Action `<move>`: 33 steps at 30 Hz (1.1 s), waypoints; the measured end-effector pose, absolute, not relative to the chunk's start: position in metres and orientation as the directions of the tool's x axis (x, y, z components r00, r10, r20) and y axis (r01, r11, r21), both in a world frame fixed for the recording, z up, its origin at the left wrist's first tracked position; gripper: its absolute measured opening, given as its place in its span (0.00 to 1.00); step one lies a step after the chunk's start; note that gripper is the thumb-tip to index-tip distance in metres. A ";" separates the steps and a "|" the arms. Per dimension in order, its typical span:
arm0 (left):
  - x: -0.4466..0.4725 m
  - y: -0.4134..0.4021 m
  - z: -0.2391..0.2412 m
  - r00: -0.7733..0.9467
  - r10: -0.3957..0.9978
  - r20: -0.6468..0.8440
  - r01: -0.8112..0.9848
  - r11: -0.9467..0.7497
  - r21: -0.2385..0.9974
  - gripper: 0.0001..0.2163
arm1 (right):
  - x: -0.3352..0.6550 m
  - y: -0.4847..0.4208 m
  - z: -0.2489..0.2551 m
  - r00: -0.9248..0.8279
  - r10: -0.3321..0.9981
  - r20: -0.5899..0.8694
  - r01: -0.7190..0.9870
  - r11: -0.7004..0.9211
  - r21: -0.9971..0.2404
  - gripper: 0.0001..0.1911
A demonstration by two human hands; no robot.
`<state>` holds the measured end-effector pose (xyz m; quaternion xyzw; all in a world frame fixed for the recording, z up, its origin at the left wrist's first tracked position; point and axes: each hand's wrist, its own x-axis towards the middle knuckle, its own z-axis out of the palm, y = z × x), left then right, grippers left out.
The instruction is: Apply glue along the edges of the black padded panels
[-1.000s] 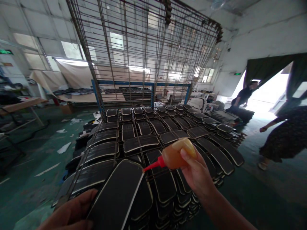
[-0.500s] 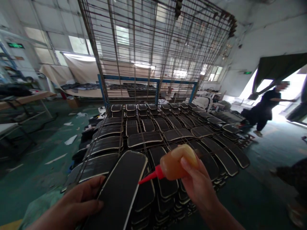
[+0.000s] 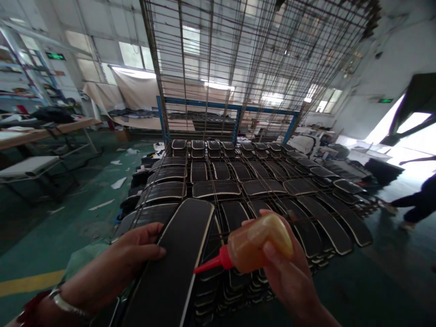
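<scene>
My left hand point(image 3: 143, 247) grips the left edge of a long black panel point(image 3: 175, 259) with rounded corners and a pale rim, thumb on its face. The panel is tilted and its lower end runs out of view. In my right hand point(image 3: 286, 268) is a squeeze bottle point(image 3: 255, 243) of amber liquid, held on its side with fingers wrapped round it. Its red nozzle point(image 3: 211, 263) points left, and the tip is at the panel's right pale edge; whether it touches, I cannot tell.
Rows of similar black panels point(image 3: 218, 188) lie stacked on a wire rack point(image 3: 238, 54), whose grid rises behind. At left stand a table point(image 3: 75, 125) and a white-topped bench point(image 3: 30, 165). Paper scraps point(image 3: 118, 183) litter the green floor. A person's leg point(image 3: 413, 202) shows at the right edge.
The view has swung right. The nozzle tip has moved a little down along the panel's right edge. The person at right has passed mostly out of view.
</scene>
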<state>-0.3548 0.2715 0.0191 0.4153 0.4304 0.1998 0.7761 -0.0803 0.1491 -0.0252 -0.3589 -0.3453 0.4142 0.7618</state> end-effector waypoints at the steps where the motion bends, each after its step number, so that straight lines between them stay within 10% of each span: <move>1: -0.354 0.271 0.021 0.537 0.676 -0.505 0.047 0.573 0.818 0.27 | -0.082 0.147 -0.025 0.411 0.884 0.223 -0.394 0.393 -0.831 0.27; 20: -0.354 0.282 0.033 0.314 0.850 -0.423 -0.165 0.488 0.857 0.14 | -0.095 0.124 -0.024 0.356 0.880 0.315 -0.211 0.404 -0.890 0.34; 28: -0.357 0.292 0.023 0.138 0.892 -0.431 -0.292 0.453 0.842 0.12 | -0.116 0.131 -0.044 0.474 0.875 0.101 -0.443 0.336 -0.831 0.36; 33: -0.351 0.288 0.021 0.166 0.878 -0.448 -0.275 0.478 0.834 0.12 | -0.118 0.163 -0.045 0.129 0.982 -0.136 -0.751 0.008 -0.660 0.25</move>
